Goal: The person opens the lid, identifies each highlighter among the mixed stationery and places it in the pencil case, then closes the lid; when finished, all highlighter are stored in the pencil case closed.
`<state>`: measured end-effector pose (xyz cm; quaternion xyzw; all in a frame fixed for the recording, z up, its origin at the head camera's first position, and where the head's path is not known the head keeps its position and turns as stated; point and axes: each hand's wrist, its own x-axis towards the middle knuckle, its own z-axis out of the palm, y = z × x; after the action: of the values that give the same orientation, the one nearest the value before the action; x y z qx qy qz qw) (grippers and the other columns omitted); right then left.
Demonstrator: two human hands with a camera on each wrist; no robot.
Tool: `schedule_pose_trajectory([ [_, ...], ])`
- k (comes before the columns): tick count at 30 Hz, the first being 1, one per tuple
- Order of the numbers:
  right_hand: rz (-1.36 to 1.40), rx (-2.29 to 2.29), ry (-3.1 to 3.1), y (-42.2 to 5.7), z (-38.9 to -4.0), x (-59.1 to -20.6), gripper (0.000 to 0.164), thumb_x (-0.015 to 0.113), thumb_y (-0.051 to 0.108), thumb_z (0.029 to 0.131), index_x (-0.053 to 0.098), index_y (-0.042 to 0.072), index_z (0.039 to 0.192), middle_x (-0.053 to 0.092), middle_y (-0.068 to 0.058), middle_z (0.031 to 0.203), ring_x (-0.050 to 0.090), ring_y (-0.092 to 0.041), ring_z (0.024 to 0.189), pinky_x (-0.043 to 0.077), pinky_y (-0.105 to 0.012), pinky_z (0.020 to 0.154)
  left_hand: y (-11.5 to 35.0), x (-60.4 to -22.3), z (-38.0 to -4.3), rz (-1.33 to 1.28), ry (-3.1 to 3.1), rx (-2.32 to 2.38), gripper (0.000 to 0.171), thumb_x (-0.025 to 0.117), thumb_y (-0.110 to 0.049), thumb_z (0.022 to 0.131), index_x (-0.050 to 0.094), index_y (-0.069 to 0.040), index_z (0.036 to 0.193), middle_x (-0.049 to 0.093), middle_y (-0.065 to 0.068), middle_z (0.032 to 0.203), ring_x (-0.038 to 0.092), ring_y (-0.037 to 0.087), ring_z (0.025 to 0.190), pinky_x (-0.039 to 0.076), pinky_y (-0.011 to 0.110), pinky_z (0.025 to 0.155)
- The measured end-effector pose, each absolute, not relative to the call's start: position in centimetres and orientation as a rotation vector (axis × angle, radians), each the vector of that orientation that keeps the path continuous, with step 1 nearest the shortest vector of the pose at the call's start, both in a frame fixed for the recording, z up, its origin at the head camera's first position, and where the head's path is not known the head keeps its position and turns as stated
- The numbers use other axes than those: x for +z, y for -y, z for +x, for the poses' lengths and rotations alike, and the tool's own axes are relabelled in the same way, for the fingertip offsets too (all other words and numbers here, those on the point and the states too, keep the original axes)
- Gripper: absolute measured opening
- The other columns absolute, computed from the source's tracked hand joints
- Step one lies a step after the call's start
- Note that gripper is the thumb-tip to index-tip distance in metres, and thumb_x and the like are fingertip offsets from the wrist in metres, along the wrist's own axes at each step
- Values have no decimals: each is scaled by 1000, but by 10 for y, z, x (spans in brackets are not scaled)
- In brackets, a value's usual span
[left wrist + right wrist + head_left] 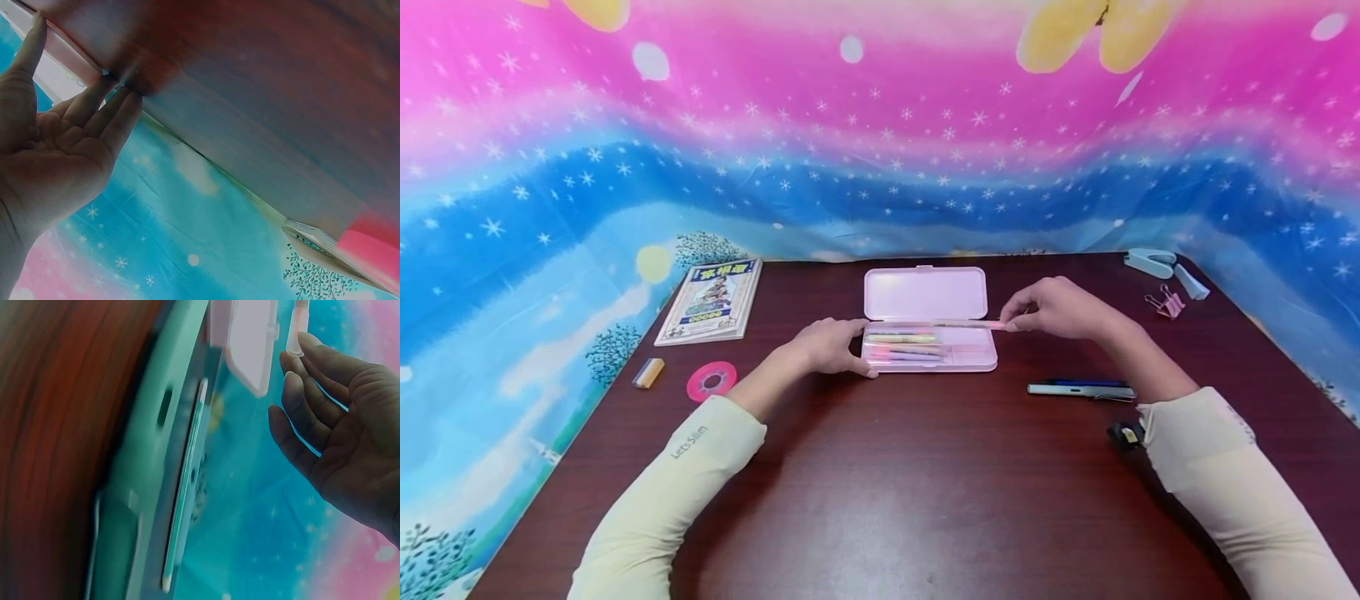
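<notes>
A pink plastic pencil case [972,358] lies on the table with its lid [925,294] raised at the back. Several pastel pens [904,340] lie side by side in its left part. My left hand [829,345] holds the case's left end, thumb at the front edge and fingers toward the back; in the left wrist view the hand [65,137] is seen from the palm side. Between thumb and fingertips my right hand [1060,307] pinches the right end of a slim pale pen [962,323], held level over the case's back edge. Its translucent pinkish end [298,339] shows in the right wrist view.
On the left lie a book [709,302], an eraser [649,372] and a pink tape roll [712,380]. Pens [1078,390] lie near my right forearm, beside a small black object [1124,434]. A light blue stapler [1150,262] and pink binder clips [1167,303] are far right.
</notes>
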<state>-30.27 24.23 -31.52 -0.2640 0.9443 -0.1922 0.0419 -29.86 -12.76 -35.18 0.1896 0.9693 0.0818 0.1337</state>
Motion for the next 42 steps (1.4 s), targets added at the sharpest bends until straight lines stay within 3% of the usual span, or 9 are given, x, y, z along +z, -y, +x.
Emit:
schedule_pose_trajectory([
  [10, -890, -522, -2808, -194, -308, -332, 8, 74, 20, 93, 79, 22, 98, 76, 4, 94, 61, -13, 81, 52, -33, 77, 129, -351, -297, 572, -2820, 238, 93, 78, -56, 82, 40, -14, 156, 54, 10, 151, 52, 32, 137, 40, 49, 115],
  [20, -990, -491, -2754, -156, -300, -335, 8, 73, 18, 93, 80, 22, 95, 76, 6, 88, 61, -11, 80, 54, -33, 79, 129, -353, -297, 576, -2817, 236, 93, 78, -57, 82, 40, -14, 156, 54, 10, 151, 52, 31, 137, 40, 49, 115],
  [28, -908, -456, -2799, -145, -297, -334, 8, 76, 19, 91, 81, 23, 95, 76, 6, 88, 63, -13, 82, 54, -37, 84, 129, -353, -298, 588, -2822, 231, 92, 78, -55, 83, 41, -13, 156, 55, 10, 151, 53, 31, 137, 40, 48, 115],
  [42, -858, -388, -2800, -145, -300, -335, 6, 78, 24, 90, 75, 26, 85, 70, 10, 78, 60, -12, 77, 49, -34, 75, 129, -353, -298, 588, -2821, 229, 92, 77, -55, 83, 40, -13, 156, 55, 10, 151, 52, 31, 137, 40, 48, 115],
])
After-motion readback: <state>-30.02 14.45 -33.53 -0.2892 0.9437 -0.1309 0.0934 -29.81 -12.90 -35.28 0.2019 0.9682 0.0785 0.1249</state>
